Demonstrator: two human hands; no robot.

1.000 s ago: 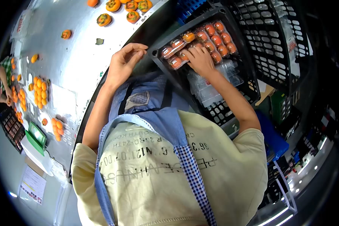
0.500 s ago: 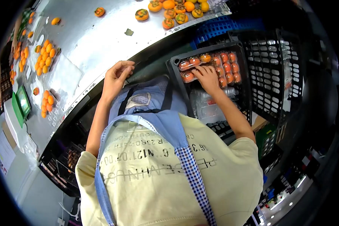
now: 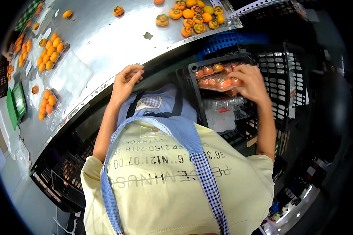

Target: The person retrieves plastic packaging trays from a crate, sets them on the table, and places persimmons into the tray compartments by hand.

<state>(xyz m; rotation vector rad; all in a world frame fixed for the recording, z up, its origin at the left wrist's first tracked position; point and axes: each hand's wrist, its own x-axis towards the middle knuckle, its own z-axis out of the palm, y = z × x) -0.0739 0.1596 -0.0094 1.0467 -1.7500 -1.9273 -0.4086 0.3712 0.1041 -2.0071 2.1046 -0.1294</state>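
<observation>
My right hand [image 3: 252,81] is closed on the edge of a clear plastic pack of persimmons [image 3: 219,82], which is tilted up inside a black crate [image 3: 195,67]. The orange-red fruit shows through the plastic. Behind it in the crate lie more packed persimmons [image 3: 218,68]. Clear plastic containers [image 3: 219,117] fill the near part of the crate. My left hand [image 3: 128,80] hovers by the metal table's front edge, fingers loosely curled and nothing visible in them.
Loose persimmons [image 3: 198,18] are grouped on the metal table [image 3: 113,43], with filled trays of persimmons [image 3: 50,53] at left. A green-framed device [image 3: 17,101] stands at the table's left end. Another black crate [image 3: 276,78] and a blue basket [image 3: 219,41] are beside the crate.
My right hand has moved right and taken hold of a persimmon pack, tipping it up from the others. The left hand is nearly still. The view has shifted slightly.
</observation>
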